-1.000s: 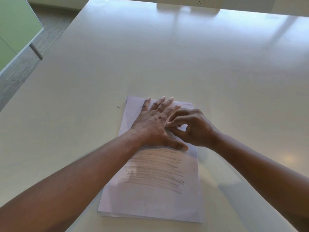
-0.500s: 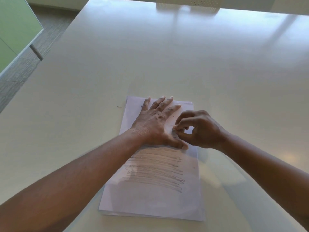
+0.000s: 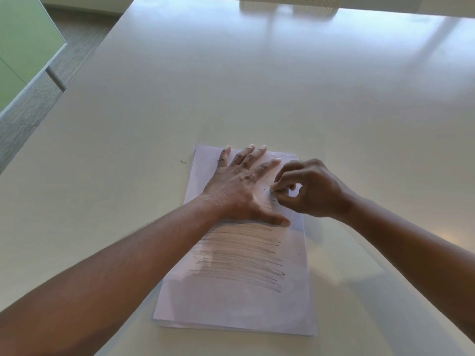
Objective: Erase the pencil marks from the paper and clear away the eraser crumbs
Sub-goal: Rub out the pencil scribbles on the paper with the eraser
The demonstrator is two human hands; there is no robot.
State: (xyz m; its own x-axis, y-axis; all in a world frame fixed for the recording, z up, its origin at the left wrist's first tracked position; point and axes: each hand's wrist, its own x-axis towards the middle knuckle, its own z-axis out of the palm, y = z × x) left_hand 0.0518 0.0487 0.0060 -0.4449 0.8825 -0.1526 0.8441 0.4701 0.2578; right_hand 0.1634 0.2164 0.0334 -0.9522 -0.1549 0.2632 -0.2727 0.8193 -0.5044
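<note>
A white sheet of paper (image 3: 239, 309) lies on a thin stack on the table, its middle covered with grey pencil marks (image 3: 241, 258). My left hand (image 3: 241, 186) lies flat with spread fingers on the upper part of the sheet. My right hand (image 3: 308, 191) is curled beside it at the sheet's right edge, fingertips pinched on a small eraser (image 3: 273, 189) that is almost hidden and touches the paper. Tiny dark crumbs (image 3: 264, 188) lie just left of the fingertips.
The pale table (image 3: 257, 98) stretches wide on all sides. One small dark crumb (image 3: 183, 162) lies on the table left of the sheet. A green panel (image 3: 23, 47) and grey floor show at far left, and a perforated chair back (image 3: 288, 2) at the far edge.
My right hand has slid to the right and slightly down, away from my left hand's fingers. The left hand has stayed flat on the sheet.
</note>
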